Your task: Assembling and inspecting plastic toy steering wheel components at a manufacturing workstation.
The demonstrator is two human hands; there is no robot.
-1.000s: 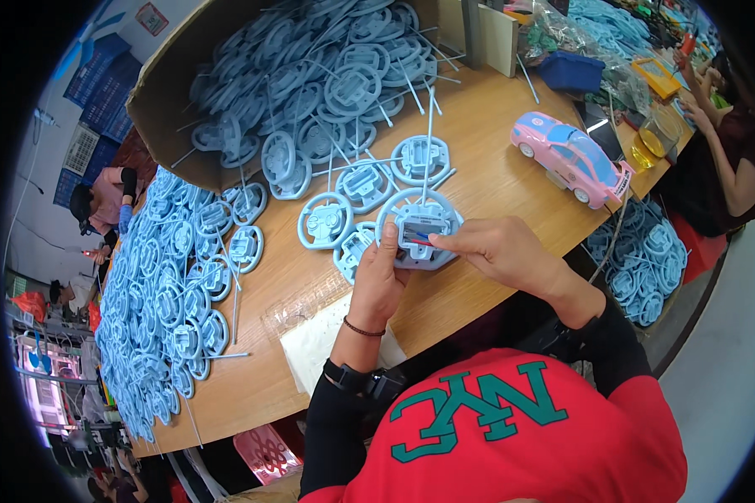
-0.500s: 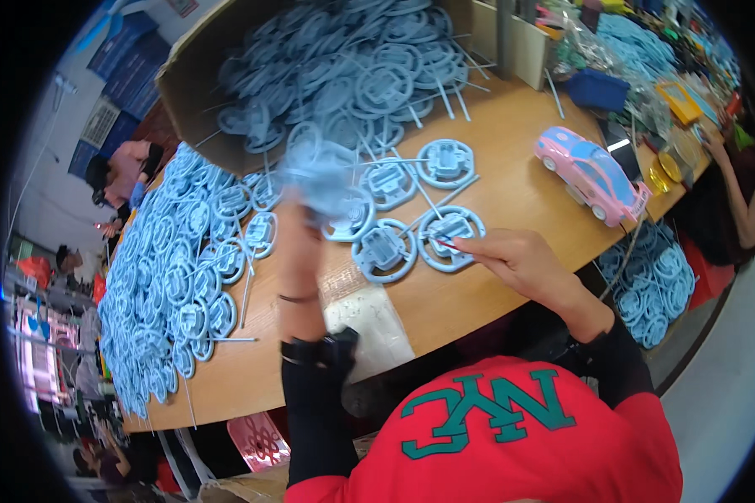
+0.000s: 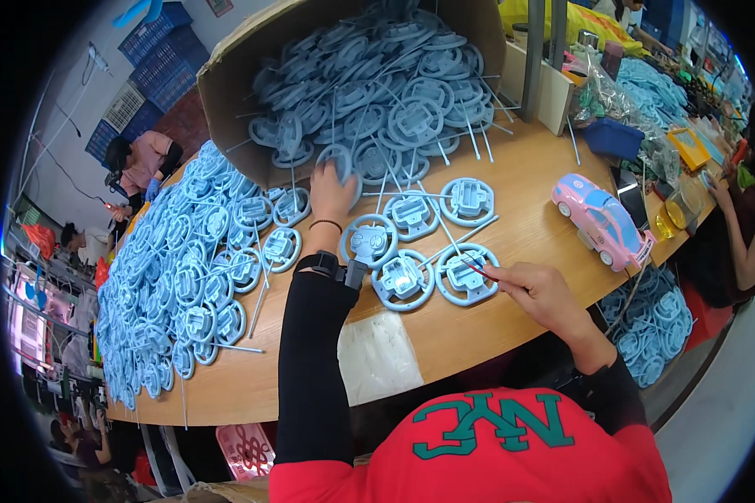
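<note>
My left hand (image 3: 331, 194) reaches forward to the mouth of a tipped cardboard box (image 3: 226, 80) and closes on a light blue toy steering-wheel part (image 3: 341, 159) at the edge of the heap. My right hand (image 3: 538, 291) rests on the wooden table (image 3: 528, 180), pinching a thin red-tipped tool (image 3: 476, 267) whose tip touches another blue wheel part (image 3: 464, 277). Several more wheel parts, such as one (image 3: 403, 281) and another (image 3: 369, 241), lie between my hands, some with thin sprue sticks attached.
A large spread of blue wheel parts (image 3: 184, 277) covers the table's left side. A pink toy car (image 3: 602, 220) stands at right, a white plastic bag (image 3: 377, 356) near the front edge. Another person (image 3: 751, 226) sits at right and another person (image 3: 143, 159) at far left.
Both hands were on one wheel part in front of me. My left hand then lifted a part away to the left and now reaches into the box mouth. My right hand stayed low.
</note>
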